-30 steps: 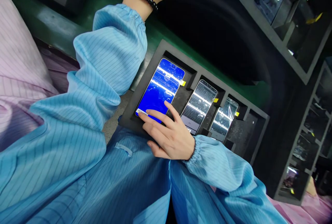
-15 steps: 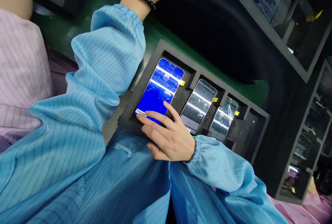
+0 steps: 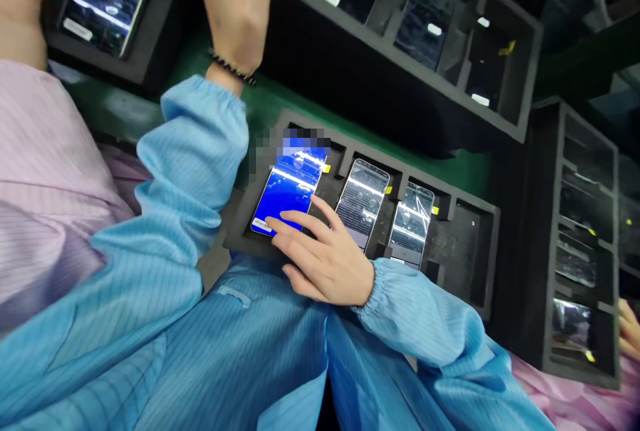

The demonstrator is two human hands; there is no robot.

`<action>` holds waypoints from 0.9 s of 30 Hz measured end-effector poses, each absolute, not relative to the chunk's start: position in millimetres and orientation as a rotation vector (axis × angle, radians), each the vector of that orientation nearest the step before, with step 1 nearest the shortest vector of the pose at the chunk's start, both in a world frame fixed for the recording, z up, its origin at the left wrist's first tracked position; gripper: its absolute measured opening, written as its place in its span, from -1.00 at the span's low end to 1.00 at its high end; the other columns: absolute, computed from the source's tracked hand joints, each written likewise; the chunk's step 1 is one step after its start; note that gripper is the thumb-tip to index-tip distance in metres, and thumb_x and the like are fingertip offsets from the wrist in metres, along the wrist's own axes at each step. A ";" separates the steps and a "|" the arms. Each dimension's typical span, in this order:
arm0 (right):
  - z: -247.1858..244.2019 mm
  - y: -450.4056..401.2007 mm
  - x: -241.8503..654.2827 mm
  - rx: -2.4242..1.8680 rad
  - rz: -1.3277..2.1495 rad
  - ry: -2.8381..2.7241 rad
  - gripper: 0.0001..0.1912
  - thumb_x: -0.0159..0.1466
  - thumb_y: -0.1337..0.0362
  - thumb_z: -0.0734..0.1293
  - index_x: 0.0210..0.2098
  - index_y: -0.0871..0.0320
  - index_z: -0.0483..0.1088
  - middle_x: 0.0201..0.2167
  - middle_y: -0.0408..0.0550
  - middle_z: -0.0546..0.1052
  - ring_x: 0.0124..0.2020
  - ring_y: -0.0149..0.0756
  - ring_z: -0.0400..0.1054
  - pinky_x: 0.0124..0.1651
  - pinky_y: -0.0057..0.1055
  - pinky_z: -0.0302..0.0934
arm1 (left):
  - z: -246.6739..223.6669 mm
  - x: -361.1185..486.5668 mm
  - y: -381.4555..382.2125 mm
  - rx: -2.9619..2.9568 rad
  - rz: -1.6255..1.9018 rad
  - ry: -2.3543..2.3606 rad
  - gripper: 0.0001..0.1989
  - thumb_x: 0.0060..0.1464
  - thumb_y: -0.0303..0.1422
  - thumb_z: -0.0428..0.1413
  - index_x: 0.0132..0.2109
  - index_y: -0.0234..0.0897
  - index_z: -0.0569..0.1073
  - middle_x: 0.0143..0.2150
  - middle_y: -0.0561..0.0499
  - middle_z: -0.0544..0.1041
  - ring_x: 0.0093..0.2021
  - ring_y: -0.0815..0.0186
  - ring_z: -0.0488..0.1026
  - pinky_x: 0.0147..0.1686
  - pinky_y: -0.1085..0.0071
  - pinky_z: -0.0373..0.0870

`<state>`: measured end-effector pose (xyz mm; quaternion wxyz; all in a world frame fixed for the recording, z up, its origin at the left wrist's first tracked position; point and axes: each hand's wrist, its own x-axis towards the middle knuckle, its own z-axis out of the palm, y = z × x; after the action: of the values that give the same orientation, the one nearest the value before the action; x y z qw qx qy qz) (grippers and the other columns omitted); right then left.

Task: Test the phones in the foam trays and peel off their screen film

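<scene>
R hand [image 3: 330,258], ctr frame: unclenched over blue-lit rectangular glass phone [image 3: 285,194] in dark-grey foam tray [image 3: 255,245]. L hand [image 3: 235,18], upper L: can't tell grip.

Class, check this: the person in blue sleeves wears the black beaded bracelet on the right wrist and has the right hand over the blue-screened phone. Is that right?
Not quite: the head view shows the black beaded bracelet on the left wrist. The right hand is indeed over the blue-screened phone.

the right hand [image 3: 327,258] lies over the lower end of a blue-screened phone [image 3: 287,191] in a dark tray [image 3: 454,238].
</scene>
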<state>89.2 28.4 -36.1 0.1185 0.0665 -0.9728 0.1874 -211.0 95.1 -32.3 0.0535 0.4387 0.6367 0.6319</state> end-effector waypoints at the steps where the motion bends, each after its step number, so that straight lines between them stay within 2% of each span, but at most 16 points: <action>1: -32.4 30.7 92.3 0.153 0.540 -2.850 -0.66 0.39 0.29 0.17 0.07 0.27 0.40 0.15 0.04 0.57 0.23 -0.10 0.33 0.51 0.10 -0.10 | -27.4 -200.2 80.5 1.561 1.928 1.924 -0.71 0.17 -0.18 -0.06 -0.26 -0.20 0.50 -0.19 0.03 0.45 0.06 0.28 0.34 0.26 0.29 0.18; 2: -28.9 32.9 95.7 0.103 0.535 -2.863 -0.66 0.39 0.30 0.17 0.07 0.27 0.40 0.14 0.03 0.57 0.22 -0.10 0.34 0.50 0.10 -0.05 | -25.1 -188.5 65.6 1.717 1.806 1.865 -0.65 0.24 -0.20 -0.11 -0.24 -0.22 0.52 -0.24 0.04 0.46 -0.07 0.31 0.38 0.17 0.27 0.26; 3: -25.7 34.9 99.3 0.050 0.532 -2.880 -0.67 0.39 0.31 0.17 0.07 0.26 0.40 0.13 0.03 0.58 0.21 -0.10 0.35 0.48 0.10 -0.01 | -25.5 -176.3 51.0 1.849 1.607 1.786 -0.68 0.24 -0.24 -0.07 -0.27 -0.22 0.54 -0.29 0.06 0.50 -0.18 0.35 0.41 0.05 0.30 0.34; 5: -20.3 37.3 106.7 -0.049 0.531 -2.904 -0.68 0.39 0.32 0.17 0.07 0.24 0.40 0.13 0.03 0.57 0.20 -0.09 0.35 0.44 0.11 0.05 | -33.6 -152.5 25.6 1.998 1.139 1.665 -0.69 0.26 -0.26 -0.03 -0.27 -0.24 0.57 -0.28 0.05 0.58 -0.23 0.33 0.48 -0.10 0.32 0.42; 6: -18.1 37.5 110.5 -0.089 0.531 -2.906 -0.68 0.39 0.33 0.16 0.07 0.23 0.39 0.13 0.03 0.57 0.20 -0.09 0.35 0.43 0.12 0.06 | -40.1 -141.9 15.7 2.026 0.963 1.652 -0.68 0.26 -0.23 -0.02 -0.25 -0.26 0.59 -0.25 0.00 0.60 -0.20 0.26 0.51 -0.09 0.27 0.44; 7: -16.4 36.9 114.1 -0.121 0.537 -2.902 -0.68 0.39 0.33 0.16 0.08 0.22 0.39 0.14 0.03 0.57 0.20 -0.09 0.35 0.43 0.12 0.06 | -46.9 -132.6 8.1 2.017 0.862 1.713 -0.64 0.27 -0.21 -0.04 -0.13 -0.32 0.59 -0.10 -0.11 0.61 -0.08 0.15 0.51 0.00 0.17 0.43; 8: -15.0 35.5 117.6 -0.151 0.549 -2.892 -0.68 0.39 0.34 0.16 0.08 0.21 0.38 0.14 0.03 0.57 0.20 -0.10 0.35 0.43 0.11 0.05 | -53.3 -124.8 2.6 1.962 0.753 1.842 -0.56 0.29 -0.19 -0.10 0.03 -0.36 0.54 0.06 -0.20 0.56 0.06 0.06 0.47 0.12 0.08 0.39; 10: -13.5 31.0 124.6 -0.202 0.586 -2.860 -0.68 0.38 0.36 0.16 0.09 0.18 0.37 0.15 0.02 0.56 0.20 -0.13 0.35 0.44 0.09 0.04 | -62.3 -114.6 -2.7 1.909 0.687 1.951 -0.46 0.30 -0.17 -0.15 0.19 -0.46 0.42 0.20 -0.34 0.45 0.21 -0.06 0.37 0.27 -0.06 0.25; 13: -14.0 22.5 136.0 -0.266 0.643 -2.785 -0.67 0.38 0.37 0.17 0.11 0.15 0.34 0.15 0.03 0.56 0.21 -0.16 0.35 0.43 0.08 0.06 | -63.6 -112.5 -1.9 1.876 0.680 1.990 -0.46 0.30 -0.12 -0.15 0.16 -0.43 0.43 0.14 -0.34 0.48 0.21 -0.09 0.37 0.37 -0.15 0.03; 15: -15.5 17.7 145.3 -0.309 0.667 -2.704 -0.68 0.38 0.36 0.17 0.10 0.14 0.33 0.13 0.03 0.56 0.20 -0.16 0.35 0.41 0.08 0.10 | -58.8 -117.5 -0.5 1.840 0.694 2.006 -0.48 0.23 -0.05 -0.04 0.10 -0.37 0.46 0.04 -0.28 0.53 0.15 -0.09 0.41 0.38 -0.17 0.00; 17: -17.8 14.0 156.2 -0.366 0.706 -2.632 -0.69 0.38 0.35 0.17 0.09 0.13 0.32 0.13 0.04 0.56 0.17 -0.16 0.37 0.37 0.05 0.16 | -53.0 -123.6 -1.9 1.791 0.722 2.008 -0.42 0.12 0.02 0.09 0.11 -0.33 0.44 -0.03 -0.23 0.54 0.07 -0.05 0.45 0.29 -0.10 0.19; 19: -21.2 10.9 167.8 -0.451 0.764 -2.564 -0.70 0.38 0.35 0.19 0.09 0.12 0.32 0.13 0.04 0.56 0.15 -0.16 0.38 0.29 -0.01 0.25 | -48.7 -127.6 -7.3 1.588 0.922 1.920 -0.30 0.01 0.03 0.21 0.20 -0.29 0.39 -0.07 -0.15 0.56 -0.04 0.06 0.50 0.11 0.09 0.41; 22: -29.8 5.2 182.1 -0.591 0.873 -2.435 -0.71 0.38 0.36 0.20 0.08 0.10 0.32 0.12 0.03 0.56 0.13 -0.16 0.40 0.16 -0.11 0.36 | -46.9 -126.9 -18.5 1.062 1.261 1.634 -0.18 -0.16 -0.10 0.39 0.26 -0.20 0.39 -0.22 -0.02 0.61 -0.22 0.20 0.52 -0.20 0.34 0.50; 23: -33.5 2.9 185.0 -0.630 0.916 -2.380 -0.71 0.39 0.36 0.20 0.08 0.09 0.33 0.12 0.02 0.56 0.13 -0.17 0.40 0.14 -0.14 0.37 | -46.8 -125.1 -21.3 0.941 1.305 1.567 -0.24 -0.19 -0.13 0.41 0.19 -0.19 0.46 -0.28 0.00 0.62 -0.27 0.20 0.52 -0.27 0.36 0.51; 25: -41.2 -1.9 187.6 -0.696 1.011 -2.257 -0.72 0.41 0.35 0.19 0.09 0.09 0.33 0.12 0.02 0.55 0.13 -0.21 0.41 0.16 -0.17 0.36 | -44.7 -120.1 -24.1 0.859 1.302 1.533 -0.50 -0.18 -0.10 0.40 -0.07 -0.20 0.60 -0.39 0.03 0.62 -0.35 0.19 0.52 -0.41 0.37 0.50; 27: -47.5 -6.1 186.0 -0.753 1.105 -2.134 -0.70 0.42 0.31 0.18 0.12 0.10 0.32 0.11 0.03 0.55 0.14 -0.23 0.41 0.20 -0.19 0.35 | -37.4 -112.4 -23.1 0.837 1.312 1.533 -0.66 -0.14 -0.07 0.36 -0.30 -0.20 0.59 -0.45 0.06 0.62 -0.43 0.20 0.51 -0.50 0.35 0.49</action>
<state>186.0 -6.1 -47.5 0.3067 -0.2845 -0.8066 0.4176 -112.4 -23.1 -37.4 0.4604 0.3401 0.6231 0.5330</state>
